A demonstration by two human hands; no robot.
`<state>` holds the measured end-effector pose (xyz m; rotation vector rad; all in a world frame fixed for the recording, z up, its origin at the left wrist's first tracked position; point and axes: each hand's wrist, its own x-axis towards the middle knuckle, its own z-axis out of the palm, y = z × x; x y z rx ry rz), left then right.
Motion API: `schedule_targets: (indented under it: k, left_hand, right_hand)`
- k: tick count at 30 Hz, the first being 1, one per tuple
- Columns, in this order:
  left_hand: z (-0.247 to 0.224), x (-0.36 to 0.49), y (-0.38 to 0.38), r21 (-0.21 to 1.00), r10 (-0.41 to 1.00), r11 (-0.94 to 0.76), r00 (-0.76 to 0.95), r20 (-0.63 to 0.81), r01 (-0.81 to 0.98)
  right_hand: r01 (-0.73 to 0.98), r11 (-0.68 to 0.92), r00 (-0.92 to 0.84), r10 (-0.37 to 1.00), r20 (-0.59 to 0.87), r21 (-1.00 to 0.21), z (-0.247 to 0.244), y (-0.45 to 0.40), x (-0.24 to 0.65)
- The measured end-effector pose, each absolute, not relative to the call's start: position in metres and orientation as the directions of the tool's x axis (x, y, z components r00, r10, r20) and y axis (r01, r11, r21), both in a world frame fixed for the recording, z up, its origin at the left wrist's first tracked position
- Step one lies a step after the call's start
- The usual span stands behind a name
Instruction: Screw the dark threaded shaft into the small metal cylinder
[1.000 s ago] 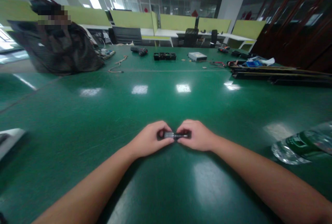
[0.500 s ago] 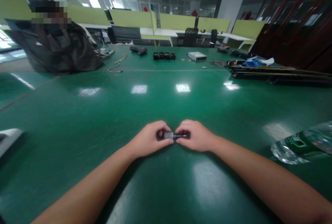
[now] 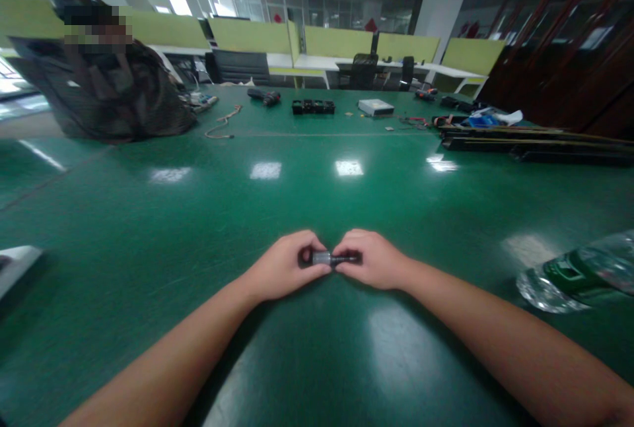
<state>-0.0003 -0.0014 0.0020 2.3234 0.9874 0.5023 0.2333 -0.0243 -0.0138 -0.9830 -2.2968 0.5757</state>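
Note:
A small dark cylindrical object (image 3: 321, 258) with a clear or silvery middle section lies sideways between my hands, low over the green table (image 3: 317, 196). My left hand (image 3: 290, 262) grips its left part between thumb and fingers. From the other side, my right hand (image 3: 369, 257) pinches the thinner, ridged right part. The fingertips of both hands nearly touch at the middle. What the object is cannot be made out.
A plastic bottle (image 3: 577, 275) lies at the right. A pale device edge (image 3: 20, 265) shows at the left. Further back are a dark bag (image 3: 123, 94), a power tool (image 3: 264, 97), a black part (image 3: 314, 107), a silver box (image 3: 375, 107) and dark strips (image 3: 535, 143).

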Motion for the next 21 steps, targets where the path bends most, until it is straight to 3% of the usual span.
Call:
schedule_targets:
  k: [21]
  left_hand:
    - [0.0017, -0.0006, -0.0019, 0.626, 0.736, -0.582, 0.664, 0.134, 0.519]
  right_hand:
    - [0.463, 0.669, -0.574, 0.726, 0.379, -0.582, -0.0149, -0.0226, 0.2375]
